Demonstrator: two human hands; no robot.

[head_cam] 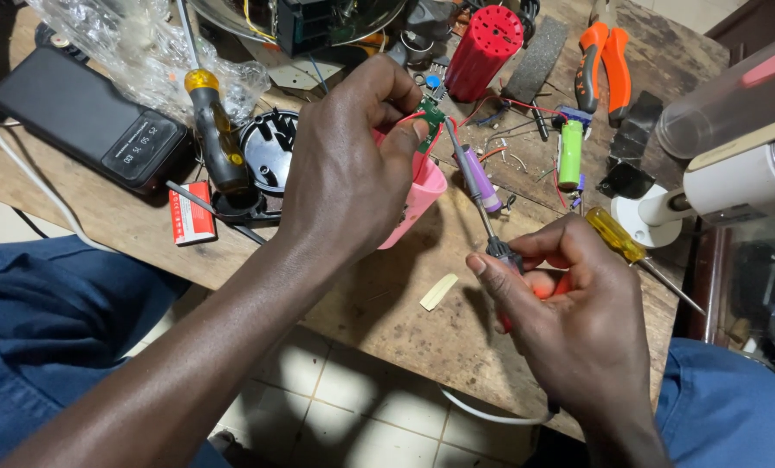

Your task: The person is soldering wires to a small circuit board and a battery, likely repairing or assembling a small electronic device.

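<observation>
Closest to the lens, blue denim knees are seen at both lower corners, with tiled floor between them. Just above, the right hand (573, 316) is closed around the red-orange handle of a soldering iron (484, 221), pen-style, with the thin metal shaft running up and left so the tip ends right at a small green circuit board (431, 113). That board is pinched between thumb and fingers of the left hand (348, 169), which is curled shut over it, and a pink plastic housing (422, 195) is held underneath in the same grip, raised a bit over the worn wooden desk (387, 295). Red wires are seen coming off the board.

Pretty messy bench otherwise. A purple-handled tool (478, 178) is lying just beside the iron's shaft. A green cylindrical battery cell (569, 154) is set further right, and a red cylinder with holes in its cap (483, 52) stands behind the board. Orange-handled pliers (606, 65) are parked at the far edge. Off to the left, a yellow-and-black screwdriver (214, 130) is resting on a round black part, near a black power bank (93, 117) and a crumpled clear bag (136, 43). A yellow-handled screwdriver (617, 236) is peeking out just behind the right hand. A small strip of tan tape (439, 291) is stuck on the desk between both hands.
</observation>
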